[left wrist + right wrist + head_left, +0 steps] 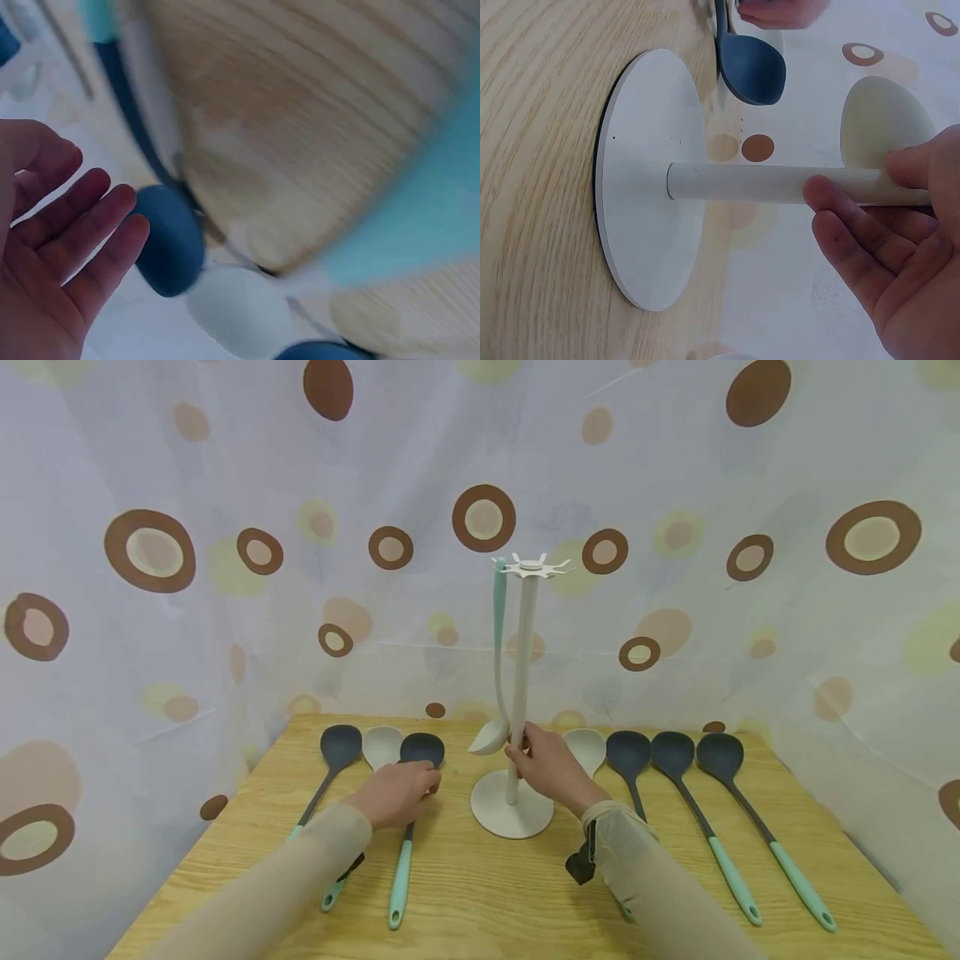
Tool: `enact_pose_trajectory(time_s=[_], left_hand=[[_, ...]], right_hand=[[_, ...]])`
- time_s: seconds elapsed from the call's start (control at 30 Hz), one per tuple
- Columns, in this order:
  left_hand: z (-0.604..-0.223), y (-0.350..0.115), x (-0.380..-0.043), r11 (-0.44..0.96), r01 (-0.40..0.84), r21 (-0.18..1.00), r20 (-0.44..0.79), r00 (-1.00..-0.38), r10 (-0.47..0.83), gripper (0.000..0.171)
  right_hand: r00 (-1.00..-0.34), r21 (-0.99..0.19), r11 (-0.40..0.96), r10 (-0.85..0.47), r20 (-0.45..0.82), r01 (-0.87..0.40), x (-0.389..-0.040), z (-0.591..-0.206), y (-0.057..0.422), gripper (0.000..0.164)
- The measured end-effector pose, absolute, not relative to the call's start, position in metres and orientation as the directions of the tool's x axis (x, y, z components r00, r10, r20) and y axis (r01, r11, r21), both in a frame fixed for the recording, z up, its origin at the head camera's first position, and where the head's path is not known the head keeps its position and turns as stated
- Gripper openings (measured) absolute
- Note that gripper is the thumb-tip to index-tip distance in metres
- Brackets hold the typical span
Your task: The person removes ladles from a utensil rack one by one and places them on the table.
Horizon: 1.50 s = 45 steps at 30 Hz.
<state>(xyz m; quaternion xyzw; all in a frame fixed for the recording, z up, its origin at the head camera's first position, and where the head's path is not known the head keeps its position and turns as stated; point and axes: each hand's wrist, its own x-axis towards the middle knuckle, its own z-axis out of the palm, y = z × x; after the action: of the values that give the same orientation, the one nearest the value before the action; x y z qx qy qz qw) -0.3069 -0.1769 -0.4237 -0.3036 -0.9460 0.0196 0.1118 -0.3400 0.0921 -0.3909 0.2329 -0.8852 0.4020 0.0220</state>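
Observation:
A white utensil stand (513,818) with a round base and a hooked top is upright on the table. My right hand (549,766) grips the lower part of its pole (742,182), thumb on one side and fingers on the other. From a hook on the stand hangs a white ladle (491,737) with a mint handle, its bowl near that hand. My left hand (397,793) is over a dark ladle (422,748) with a mint handle. In the left wrist view its fingers (112,259) are loosely bent and hold nothing.
Left of that dark ladle lie a white ladle (382,745) and another dark one (341,747). Right of the stand lie a white ladle (585,748) and three dark ones (672,752), handles toward me. A patterned curtain (420,460) hangs around the wooden table (480,893).

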Motion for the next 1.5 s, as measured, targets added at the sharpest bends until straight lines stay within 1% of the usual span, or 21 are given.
enact_pose_trajectory(time_s=[0.17,0.27,0.37,0.43,0.47,0.57,0.63,0.7,0.77,0.93,1.07,1.2,1.5], left_hand=[[-0.393,-0.153,-0.306,0.839,0.532,0.111,0.286,-0.826,0.486,0.010],[-0.375,-0.139,-0.307,0.834,0.516,0.196,0.346,-0.832,0.433,0.013],[-0.362,-0.127,-0.310,0.817,0.504,0.281,0.406,-0.834,0.374,0.012],[-0.355,-0.119,-0.312,0.794,0.497,0.351,0.435,-0.837,0.332,0.013],[-0.352,-0.116,-0.313,0.778,0.494,0.389,0.448,-0.839,0.308,0.015],[-0.344,-0.106,-0.315,0.714,0.487,0.503,0.462,-0.850,0.254,0.029],[-0.340,-0.101,-0.317,0.681,0.486,0.548,0.465,-0.853,0.235,0.036],[-0.336,-0.096,-0.319,0.663,0.487,0.568,0.469,-0.854,0.225,0.040],[-0.334,-0.092,-0.321,0.656,0.486,0.577,0.474,-0.854,0.215,0.040],[-0.330,-0.087,-0.326,0.663,0.474,0.579,0.493,-0.852,0.178,0.034],[-0.328,-0.084,-0.329,0.651,0.461,0.603,0.498,-0.855,0.144,0.033],[-0.327,-0.080,-0.333,0.641,0.466,0.610,0.502,-0.853,0.143,0.032],[-0.323,-0.076,-0.338,0.618,0.467,0.632,0.500,-0.855,0.135,0.023]], right_hand=[[-0.890,-0.688,0.581,-0.392,0.232,-0.435,-0.341,-0.392,0.091,0.020],[-0.892,-0.683,0.588,-0.389,0.231,-0.434,-0.340,-0.390,0.090,0.023],[-0.893,-0.675,0.596,-0.385,0.234,-0.434,-0.338,-0.389,0.089,0.026],[-0.892,-0.671,0.598,-0.383,0.241,-0.439,-0.338,-0.389,0.089,0.024],[-0.891,-0.668,0.600,-0.381,0.245,-0.440,-0.338,-0.389,0.089,0.023],[-0.892,-0.663,0.604,-0.377,0.250,-0.441,-0.339,-0.391,0.089,0.020],[-0.893,-0.661,0.607,-0.375,0.250,-0.440,-0.340,-0.392,0.089,0.018],[-0.895,-0.660,0.611,-0.371,0.248,-0.437,-0.341,-0.392,0.089,0.018],[-0.896,-0.660,0.613,-0.368,0.248,-0.434,-0.342,-0.393,0.089,0.019],[-0.895,-0.656,0.614,-0.369,0.252,-0.438,-0.341,-0.392,0.089,0.020],[-0.893,-0.654,0.613,-0.371,0.256,-0.442,-0.340,-0.391,0.090,0.019],[-0.893,-0.651,0.616,-0.368,0.260,-0.444,-0.340,-0.392,0.091,0.016],[-0.895,-0.686,0.588,-0.377,0.238,-0.429,-0.340,-0.392,0.092,0.020]])
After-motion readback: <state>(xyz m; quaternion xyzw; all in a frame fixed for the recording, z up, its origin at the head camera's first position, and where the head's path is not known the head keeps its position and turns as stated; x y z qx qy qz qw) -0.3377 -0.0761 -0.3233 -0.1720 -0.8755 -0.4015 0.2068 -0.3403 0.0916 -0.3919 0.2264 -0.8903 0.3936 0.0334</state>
